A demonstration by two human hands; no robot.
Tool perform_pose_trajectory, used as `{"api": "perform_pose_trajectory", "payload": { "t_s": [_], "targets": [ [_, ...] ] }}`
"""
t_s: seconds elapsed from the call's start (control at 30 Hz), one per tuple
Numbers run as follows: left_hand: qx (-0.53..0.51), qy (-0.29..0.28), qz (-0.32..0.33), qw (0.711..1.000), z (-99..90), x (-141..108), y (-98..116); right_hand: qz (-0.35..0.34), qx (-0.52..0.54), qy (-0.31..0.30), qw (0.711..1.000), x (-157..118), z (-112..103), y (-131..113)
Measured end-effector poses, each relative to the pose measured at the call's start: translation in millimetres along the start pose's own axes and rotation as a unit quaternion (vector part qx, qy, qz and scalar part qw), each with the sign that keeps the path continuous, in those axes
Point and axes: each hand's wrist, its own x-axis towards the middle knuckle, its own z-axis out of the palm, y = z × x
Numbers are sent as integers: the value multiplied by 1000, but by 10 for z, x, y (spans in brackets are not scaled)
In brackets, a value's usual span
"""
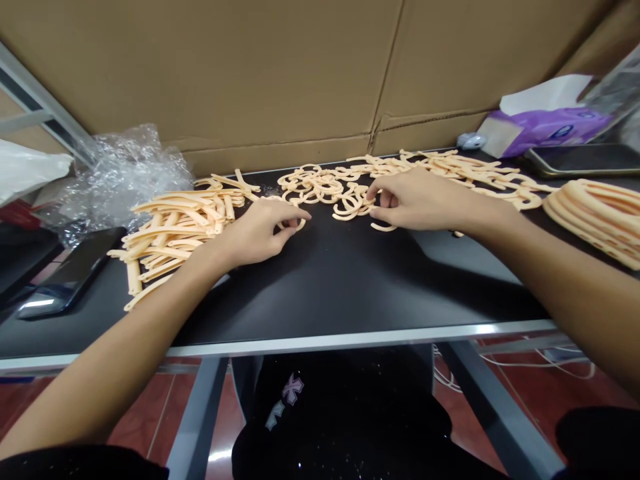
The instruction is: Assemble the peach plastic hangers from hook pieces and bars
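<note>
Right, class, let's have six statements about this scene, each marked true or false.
1. Curved pieces lie near the left hand and right hand. True.
2. Both hands wear gloves. False: both are bare.
3. The right hand is nearer the tissue pack than the left hand is. True.
4. The curved pieces are blue. False: they are peach.
5. The clear wrap is left of the left hand. True.
6. The tissue pack is left of the clear wrap. False: it is to the right.

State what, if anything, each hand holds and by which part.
The left hand seems to pinch a curved cream piece, part unclear. The right hand is at the curved pieces; whether it holds one cannot be told.
</note>
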Motion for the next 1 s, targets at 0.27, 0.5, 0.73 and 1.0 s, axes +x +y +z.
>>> {"api": "perform_pose_trajectory", "payload": {
  "t_s": [0.27,0.5,0.73,1.0],
  "targets": [
    [-45,25,-14,999,4,-14,32,-9,17,65,998,-2,-36,2],
    [10,4,15,1000,-3,-1,18,-2,52,184,982,-31,-86,-35],
    [16,-7,9,1000,2,-1,-14,-3,89,222,971,-59,-102,-60],
    [79,36,-88,992,-294,-50,-107,-4,13,119,993,-4,-6,4]
  ]
}}
